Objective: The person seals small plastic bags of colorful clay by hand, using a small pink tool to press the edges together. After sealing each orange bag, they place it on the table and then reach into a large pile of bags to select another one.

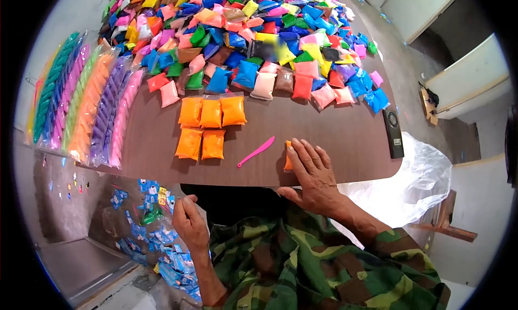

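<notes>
My right hand (313, 175) lies flat at the table's front edge, fingers stretched out over a small orange packet (288, 160). Only that packet's left side shows; the hand covers the rest. My left hand (190, 221) is held low in front of the table, off its surface, with the fingers curled closed. Whatever it may hold is hidden. Between the hands, on the tabletop, lies a pink plastic knife (257, 151), slanted. Left of it, several orange packets (211, 113) are laid side by side in two rows.
A large heap of small coloured packets (237, 45) covers the back of the brown table (156, 148). Long bags of twisted coloured material (89, 102) line the left edge. A black remote-like device (394, 134) sits at the right edge. Blue wrappers (170, 256) litter the floor.
</notes>
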{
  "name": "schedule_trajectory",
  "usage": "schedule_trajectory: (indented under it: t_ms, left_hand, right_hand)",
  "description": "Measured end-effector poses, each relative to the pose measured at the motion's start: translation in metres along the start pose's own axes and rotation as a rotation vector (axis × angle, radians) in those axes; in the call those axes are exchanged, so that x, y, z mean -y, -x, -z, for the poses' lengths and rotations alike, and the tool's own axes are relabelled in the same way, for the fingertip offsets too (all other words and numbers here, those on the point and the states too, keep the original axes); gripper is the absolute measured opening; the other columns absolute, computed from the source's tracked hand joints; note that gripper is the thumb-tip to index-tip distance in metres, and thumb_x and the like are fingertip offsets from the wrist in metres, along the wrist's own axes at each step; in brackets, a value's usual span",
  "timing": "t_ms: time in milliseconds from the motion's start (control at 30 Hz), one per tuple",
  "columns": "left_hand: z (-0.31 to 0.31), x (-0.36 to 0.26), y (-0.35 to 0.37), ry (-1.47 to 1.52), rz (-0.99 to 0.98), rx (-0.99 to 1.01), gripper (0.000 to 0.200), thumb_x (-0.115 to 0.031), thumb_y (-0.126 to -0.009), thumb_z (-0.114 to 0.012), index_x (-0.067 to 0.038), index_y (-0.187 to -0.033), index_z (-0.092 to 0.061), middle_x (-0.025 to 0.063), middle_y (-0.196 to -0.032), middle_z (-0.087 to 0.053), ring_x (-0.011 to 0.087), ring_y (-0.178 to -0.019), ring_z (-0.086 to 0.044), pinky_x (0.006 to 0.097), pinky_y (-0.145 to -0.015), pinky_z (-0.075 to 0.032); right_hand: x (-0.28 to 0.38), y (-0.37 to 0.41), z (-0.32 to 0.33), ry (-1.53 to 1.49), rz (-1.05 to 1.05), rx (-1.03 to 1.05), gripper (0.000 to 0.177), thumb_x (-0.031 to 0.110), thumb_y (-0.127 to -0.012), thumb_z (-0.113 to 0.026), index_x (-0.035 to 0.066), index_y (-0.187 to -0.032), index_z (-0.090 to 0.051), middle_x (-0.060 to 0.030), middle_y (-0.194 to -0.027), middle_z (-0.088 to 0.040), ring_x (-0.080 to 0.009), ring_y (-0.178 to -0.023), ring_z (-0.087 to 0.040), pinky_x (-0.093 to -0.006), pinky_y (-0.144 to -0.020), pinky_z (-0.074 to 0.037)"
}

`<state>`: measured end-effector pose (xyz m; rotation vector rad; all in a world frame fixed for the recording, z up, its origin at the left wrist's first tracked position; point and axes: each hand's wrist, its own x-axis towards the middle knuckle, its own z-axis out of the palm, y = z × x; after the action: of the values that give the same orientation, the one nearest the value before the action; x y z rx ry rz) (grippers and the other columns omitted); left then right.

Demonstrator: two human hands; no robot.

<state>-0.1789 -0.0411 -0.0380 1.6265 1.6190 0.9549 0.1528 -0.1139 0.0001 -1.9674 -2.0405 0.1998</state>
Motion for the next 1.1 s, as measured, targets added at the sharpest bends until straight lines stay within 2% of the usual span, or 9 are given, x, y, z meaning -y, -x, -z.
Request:
schedule_trajectory:
  t_ms: [67, 133, 233, 300, 533, 833, 933, 1033, 1100]
  left_hand:
    - [0.000, 0.001, 0.001, -0.002, -0.043, -0.040, 0.027, -0.020, -0.113, -0.056, 0.003, -0.112, -0.071, 0.0153, -0.103, -0.076, 0.0245, -0.090, -0.070, 0.0360, -0.080, -0.057]
    - [-0.002, -0.009, 0.004, 0.072, -0.004, -0.087, 0.028, -0.020, -0.111, -0.061, 0.003, -0.123, -0.070, 0.0153, -0.108, -0.076, 0.0232, -0.092, -0.070, 0.0330, -0.081, -0.058]
    - [-0.001, -0.008, 0.005, 0.120, 0.008, -0.067, 0.027, -0.019, -0.109, -0.064, 0.003, -0.124, -0.071, 0.0146, -0.108, -0.075, 0.0205, -0.091, -0.070, 0.0308, -0.079, -0.058]
    - [-0.005, 0.001, 0.007, 0.126, 0.010, -0.072, 0.027, -0.020, -0.108, -0.066, 0.002, -0.124, -0.071, 0.0135, -0.106, -0.075, 0.0188, -0.090, -0.069, 0.0305, -0.077, -0.058]
    - [-0.008, 0.006, 0.008, 0.161, 0.044, -0.026, 0.026, -0.022, -0.107, -0.069, 0.000, -0.121, -0.074, 0.0137, -0.107, -0.077, 0.0190, -0.089, -0.072, 0.0312, -0.078, -0.059]
    - [-0.002, -0.004, 0.004, 0.221, -0.065, -0.040, 0.024, -0.021, -0.106, -0.070, -0.001, -0.117, -0.075, 0.0135, -0.103, -0.078, 0.0234, -0.091, -0.074, 0.0345, -0.082, -0.061]
    - [0.002, -0.001, 0.010, 0.263, -0.036, -0.012, 0.023, -0.022, -0.106, -0.070, -0.001, -0.115, -0.075, 0.0131, -0.102, -0.078, 0.0227, -0.089, -0.074, 0.0342, -0.081, -0.061]
    - [0.005, 0.010, 0.014, 0.261, 0.001, 0.001, 0.022, -0.023, -0.106, -0.070, -0.002, -0.115, -0.075, 0.0125, -0.101, -0.078, 0.0216, -0.088, -0.073, 0.0331, -0.078, -0.060]
    - [0.006, 0.018, 0.017, 0.279, 0.025, -0.017, 0.023, -0.024, -0.106, -0.070, -0.003, -0.115, -0.075, 0.0121, -0.101, -0.078, 0.0210, -0.088, -0.073, 0.0323, -0.077, -0.060]
  right_hand:
    - [-0.002, -0.001, 0.008, -0.103, -0.015, -0.002, 0.092, 0.058, -0.099, -0.070, 0.001, -0.164, -0.039, -0.0215, -0.173, -0.034, -0.0390, -0.160, -0.031, -0.0550, -0.130, -0.020]
    - [-0.005, 0.000, 0.015, -0.014, 0.040, -0.040, 0.092, 0.056, -0.098, -0.071, 0.002, -0.165, -0.039, -0.0223, -0.172, -0.035, -0.0397, -0.159, -0.032, -0.0557, -0.129, -0.023]
    - [-0.012, 0.004, 0.017, 0.060, 0.127, -0.002, 0.089, 0.053, -0.096, -0.074, 0.004, -0.164, -0.043, -0.0216, -0.171, -0.037, -0.0400, -0.159, -0.033, -0.0558, -0.128, -0.025]
    - [-0.019, 0.010, 0.007, 0.108, 0.203, 0.048, 0.087, 0.052, -0.096, -0.074, 0.004, -0.163, -0.044, -0.0208, -0.171, -0.039, -0.0395, -0.160, -0.033, -0.0552, -0.128, -0.025]
    - [-0.002, 0.004, 0.001, 0.182, 0.099, 0.058, 0.084, 0.054, -0.098, -0.072, 0.003, -0.160, -0.048, -0.0206, -0.171, -0.039, -0.0383, -0.161, -0.033, -0.0534, -0.130, -0.022]
    - [0.013, 0.009, -0.004, 0.240, 0.033, 0.023, 0.086, 0.053, -0.099, -0.071, 0.002, -0.162, -0.044, -0.0231, -0.171, -0.037, -0.0409, -0.161, -0.031, -0.0570, -0.129, -0.020]
    - [0.011, 0.005, 0.012, 0.181, 0.026, 0.082, 0.084, 0.049, -0.100, -0.070, 0.001, -0.163, -0.042, -0.0236, -0.171, -0.037, -0.0419, -0.159, -0.033, -0.0555, -0.128, -0.024]
    - [0.008, 0.002, 0.023, 0.029, 0.031, -0.006, 0.081, 0.045, -0.102, -0.070, 0.002, -0.163, -0.041, -0.0234, -0.171, -0.037, -0.0422, -0.158, -0.035, -0.0539, -0.127, -0.028]
    - [0.003, 0.002, 0.028, 0.137, 0.094, 0.047, 0.077, 0.043, -0.103, -0.069, 0.002, -0.162, -0.043, -0.0237, -0.172, -0.036, -0.0425, -0.157, -0.037, -0.0532, -0.125, -0.032]
